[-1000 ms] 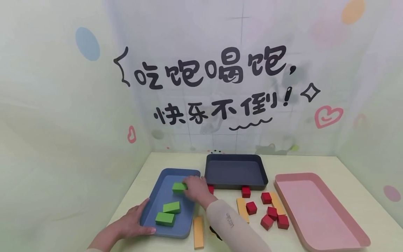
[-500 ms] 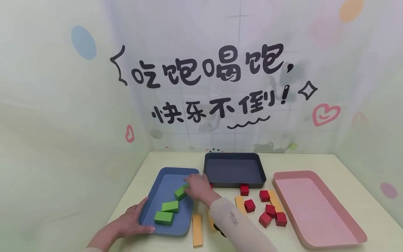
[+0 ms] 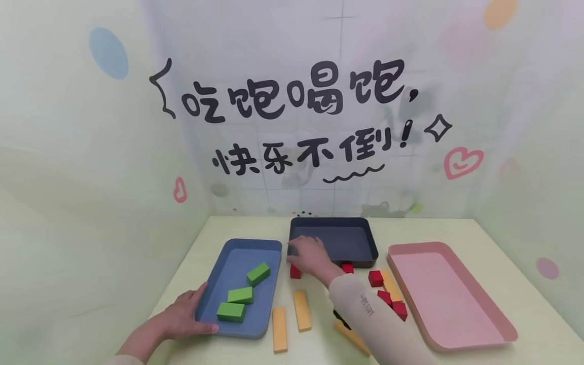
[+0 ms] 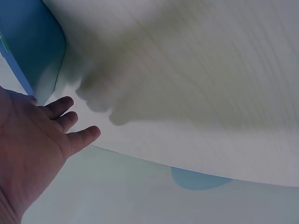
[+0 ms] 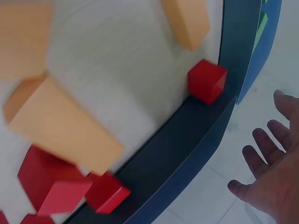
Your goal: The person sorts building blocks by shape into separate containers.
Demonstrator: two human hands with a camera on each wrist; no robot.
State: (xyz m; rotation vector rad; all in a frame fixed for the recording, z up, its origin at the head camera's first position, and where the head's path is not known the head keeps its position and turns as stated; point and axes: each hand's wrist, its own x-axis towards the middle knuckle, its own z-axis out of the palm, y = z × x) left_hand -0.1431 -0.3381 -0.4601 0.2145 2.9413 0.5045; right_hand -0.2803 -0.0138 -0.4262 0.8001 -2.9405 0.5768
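Observation:
My left hand (image 3: 180,319) rests against the near left corner of the blue tray (image 3: 228,263), its thumb along the front wall. In the left wrist view those fingers are spread loosely beside the tray's outer wall. Three green blocks lie in the tray: the far one (image 3: 258,274) sits at a slant, with the middle block (image 3: 240,295) and the near block (image 3: 230,312) close together. Over the left end of the dark navy tray (image 3: 349,238) is my right hand (image 3: 312,256), holding nothing, fingers apart. A red cube (image 3: 295,271) shows just below it.
Yellow-orange planks, one (image 3: 280,329) beside the blue tray and another (image 3: 301,310) near it, lie flat on the table. More red cubes (image 3: 376,278) are scattered at centre right. A pink tray (image 3: 449,294) stands at the right.
My right hand has left the far green block, which now sits turned at a slant, and has moved right to the navy tray. The left hand stays at the blue tray.

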